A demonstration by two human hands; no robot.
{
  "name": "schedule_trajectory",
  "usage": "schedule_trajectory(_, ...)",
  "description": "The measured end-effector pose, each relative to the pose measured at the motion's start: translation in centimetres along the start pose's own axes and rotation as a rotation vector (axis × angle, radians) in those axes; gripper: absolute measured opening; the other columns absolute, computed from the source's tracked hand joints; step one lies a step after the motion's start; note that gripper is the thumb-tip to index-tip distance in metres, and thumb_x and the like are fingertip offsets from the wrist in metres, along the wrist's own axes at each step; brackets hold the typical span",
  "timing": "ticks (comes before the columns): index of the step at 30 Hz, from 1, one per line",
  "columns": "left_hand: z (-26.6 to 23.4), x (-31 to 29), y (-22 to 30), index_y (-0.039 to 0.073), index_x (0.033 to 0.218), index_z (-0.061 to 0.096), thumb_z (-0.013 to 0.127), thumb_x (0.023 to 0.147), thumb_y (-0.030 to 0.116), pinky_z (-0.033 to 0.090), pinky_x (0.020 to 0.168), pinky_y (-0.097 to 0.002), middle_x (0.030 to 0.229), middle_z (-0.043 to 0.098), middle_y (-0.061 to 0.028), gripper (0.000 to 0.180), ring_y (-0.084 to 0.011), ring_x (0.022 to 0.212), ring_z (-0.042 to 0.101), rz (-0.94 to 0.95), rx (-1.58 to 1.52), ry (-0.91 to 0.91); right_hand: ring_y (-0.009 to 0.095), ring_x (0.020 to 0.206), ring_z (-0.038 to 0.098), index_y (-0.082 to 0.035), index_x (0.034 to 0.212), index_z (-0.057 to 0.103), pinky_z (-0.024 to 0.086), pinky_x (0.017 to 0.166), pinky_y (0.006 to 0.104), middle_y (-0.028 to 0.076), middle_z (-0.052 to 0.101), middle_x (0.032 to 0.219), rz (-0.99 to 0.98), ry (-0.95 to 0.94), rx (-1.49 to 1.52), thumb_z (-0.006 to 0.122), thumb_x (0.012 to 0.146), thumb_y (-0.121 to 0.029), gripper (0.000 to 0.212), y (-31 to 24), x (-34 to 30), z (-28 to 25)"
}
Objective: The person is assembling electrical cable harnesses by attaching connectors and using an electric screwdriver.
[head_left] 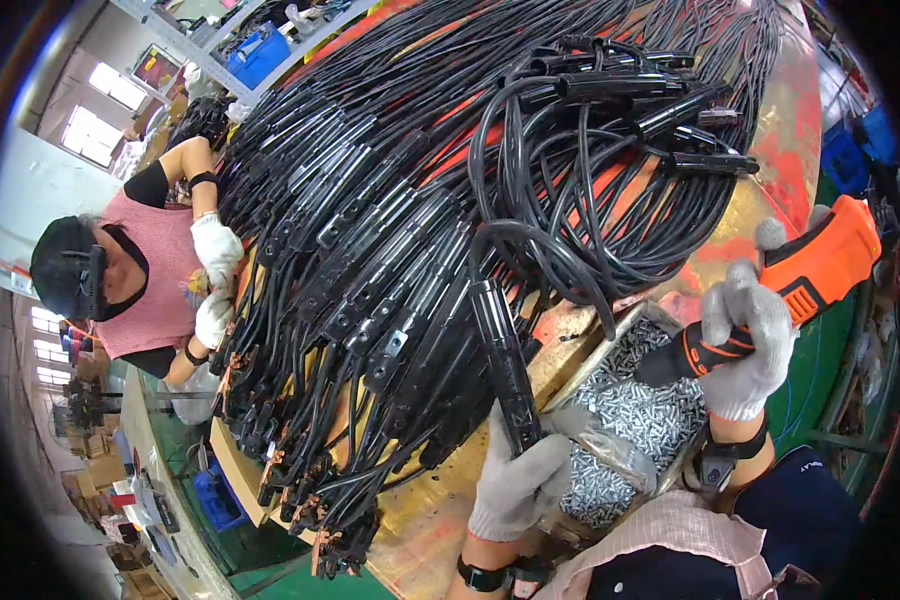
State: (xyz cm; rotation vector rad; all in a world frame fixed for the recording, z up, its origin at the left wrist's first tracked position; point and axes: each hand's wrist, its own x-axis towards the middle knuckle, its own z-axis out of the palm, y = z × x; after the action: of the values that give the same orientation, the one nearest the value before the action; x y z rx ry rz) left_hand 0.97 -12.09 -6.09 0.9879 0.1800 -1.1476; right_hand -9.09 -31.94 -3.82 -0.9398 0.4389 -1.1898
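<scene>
My left hand [515, 482], in a pale grey work glove, is closed around the lower end of a black cylindrical handle [505, 365]. A thick black cable [540, 235] bends out of its upper end. My right hand [752, 345], gloved too, grips an orange and black power screwdriver [818, 262]. The tool's black nose points left, over a box [568, 388] filled with small silver screws [635, 412]. The tip is hard to make out against the screws. A clear plastic piece [618, 452] lies on the screws near my left hand.
Rows of black handles [370, 250] with cables cover the bench [425, 535]. Coiled cables [610, 200] are heaped at its far right. At the left a co-worker [155, 265] in white gloves handles the cable ends. Blue bins [260, 60] sit on a shelf behind.
</scene>
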Motion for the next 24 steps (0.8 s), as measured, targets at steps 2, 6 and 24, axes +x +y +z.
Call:
schedule_trajectory(2,0.1,0.1,-0.1,0.023,0.142,0.029,0.055,0.081,-0.006,0.035,0.035,-0.0245,0.102,0.064,-0.0160,0.073,-0.0105,0.043,0.045,-0.001,0.011,-0.015,0.018,0.059,0.047,0.001,0.087,0.060,0.044,0.060,0.0321,0.007,0.048,0.078,0.006,0.047,-0.036,0.058,0.084,-0.021,0.022,-0.8,0.2,0.5)
schedule_trajectory(6,0.4,-0.1,0.1,0.015,0.135,0.030,0.057,0.081,-0.004,0.036,0.038,-0.0235,0.090,0.060,-0.0096,0.063,-0.0102,0.047,0.047,-0.005,-0.025,-0.024,0.015,0.062,0.041,-0.002,0.083,0.056,0.036,0.056,0.0280,0.004,0.041,0.076,0.013,0.042,0.119,0.058,0.082,-0.016,0.014,-0.3,0.9,-0.1)
schedule_trajectory(24,-0.3,0.6,-0.1,0.017,0.143,0.018,0.061,0.085,0.005,0.035,0.036,-0.0208,0.085,0.058,-0.0028,0.073,-0.0062,0.044,0.044,0.020,-0.044,-0.083,0.023,0.131,0.042,0.003,0.142,0.033,0.036,0.108,0.0338,0.014,0.036,0.148,0.127,0.386,0.151,0.035,0.101,-0.025,0.050,2.2,2.7,-7.6)
